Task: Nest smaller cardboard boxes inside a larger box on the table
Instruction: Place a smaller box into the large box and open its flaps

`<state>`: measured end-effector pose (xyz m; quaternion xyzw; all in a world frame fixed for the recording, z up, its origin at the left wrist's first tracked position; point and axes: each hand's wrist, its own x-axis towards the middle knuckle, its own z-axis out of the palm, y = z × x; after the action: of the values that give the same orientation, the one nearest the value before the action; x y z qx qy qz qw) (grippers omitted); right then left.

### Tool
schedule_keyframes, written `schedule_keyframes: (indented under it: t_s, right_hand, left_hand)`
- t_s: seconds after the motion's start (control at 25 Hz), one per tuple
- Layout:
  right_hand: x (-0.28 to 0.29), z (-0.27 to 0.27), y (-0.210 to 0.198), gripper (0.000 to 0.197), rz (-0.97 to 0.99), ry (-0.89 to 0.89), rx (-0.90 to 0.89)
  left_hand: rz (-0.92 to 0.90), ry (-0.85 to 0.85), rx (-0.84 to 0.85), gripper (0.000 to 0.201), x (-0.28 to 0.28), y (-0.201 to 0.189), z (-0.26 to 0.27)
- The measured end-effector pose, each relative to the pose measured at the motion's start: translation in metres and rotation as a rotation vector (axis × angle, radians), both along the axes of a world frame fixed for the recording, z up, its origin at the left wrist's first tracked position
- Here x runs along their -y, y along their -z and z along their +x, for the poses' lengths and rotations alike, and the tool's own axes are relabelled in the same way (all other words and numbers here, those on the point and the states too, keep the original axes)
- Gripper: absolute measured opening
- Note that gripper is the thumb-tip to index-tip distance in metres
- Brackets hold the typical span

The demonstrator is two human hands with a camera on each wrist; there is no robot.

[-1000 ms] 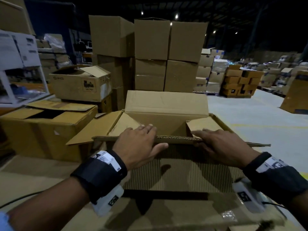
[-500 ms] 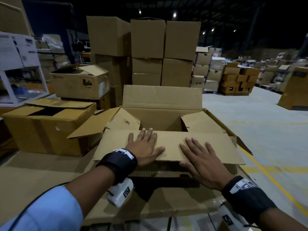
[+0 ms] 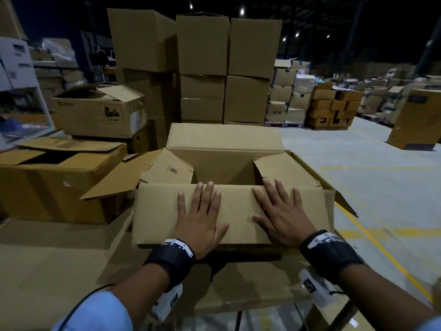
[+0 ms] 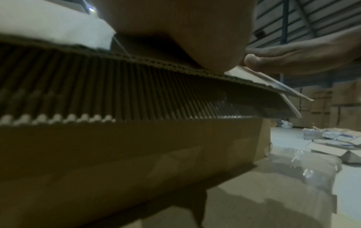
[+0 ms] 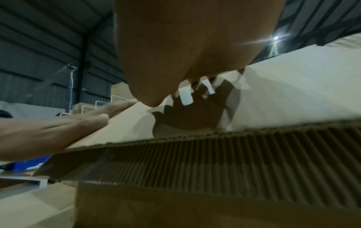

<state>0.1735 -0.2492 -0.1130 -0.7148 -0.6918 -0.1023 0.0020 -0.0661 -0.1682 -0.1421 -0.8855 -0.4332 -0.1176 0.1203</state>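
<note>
A large open cardboard box (image 3: 224,163) stands on the table in front of me, its far flap (image 3: 224,136) upright and both side flaps leaning inward. Its near flap (image 3: 155,213) is folded toward me and down. My left hand (image 3: 201,218) and right hand (image 3: 281,216) press flat on that flap with fingers spread straight. In the left wrist view the near flap's corrugated edge (image 4: 136,86) runs under my left palm, and the right hand (image 4: 293,58) lies flat beyond. The right wrist view shows the near flap (image 5: 273,95) under my right palm, with the left hand (image 5: 58,129) flat on it.
A wide open box (image 3: 55,177) sits on the table to the left, another open box (image 3: 100,111) behind it. Tall stacked cartons (image 3: 202,68) rise behind the big box. Grey floor with yellow lines (image 3: 381,235) lies to the right.
The near flap has swung from standing upright to folded down toward me. Both hands went from gripping its top edge to lying flat on its surface.
</note>
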Motion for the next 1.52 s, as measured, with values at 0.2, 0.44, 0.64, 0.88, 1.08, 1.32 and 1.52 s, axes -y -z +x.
schedule_keyframes:
  t_s: [0.2,0.44,0.64,0.88,1.08,1.32,1.52]
  right_hand:
    - [-0.007,0.004,0.022,0.073,0.127,-0.01,0.075]
    - [-0.011,0.006,0.03,0.072,0.164,-0.005,0.09]
    - [-0.007,0.008,0.027,0.067,0.147,-0.03,0.04]
    - [-0.043,0.022,-0.033,0.063,-0.025,0.044,-0.033]
    - [-0.092,0.023,-0.057,0.098,-0.257,0.2,-0.014]
    - [-0.095,0.015,-0.062,0.099,-0.184,0.261,0.158]
    - [-0.084,0.015,-0.08,0.043,-0.014,0.255,0.482]
  left_hand:
    - [0.013,0.004,0.011,0.085,-0.006,0.013,0.004]
    - [-0.001,-0.015,0.021,0.08,-0.027,-0.017,0.036]
    - [0.053,-0.031,0.119,0.068,-0.032,-0.019,0.062]
    - [0.142,-0.018,0.194,0.061,-0.033,-0.009,0.064]
    - [0.14,-0.009,0.214,0.063,-0.034,-0.005,0.062]
    - [0.148,-0.027,0.183,0.066,-0.038,0.0,0.063]
    - [0.132,-0.026,0.204,0.065,-0.035,-0.001,0.063]
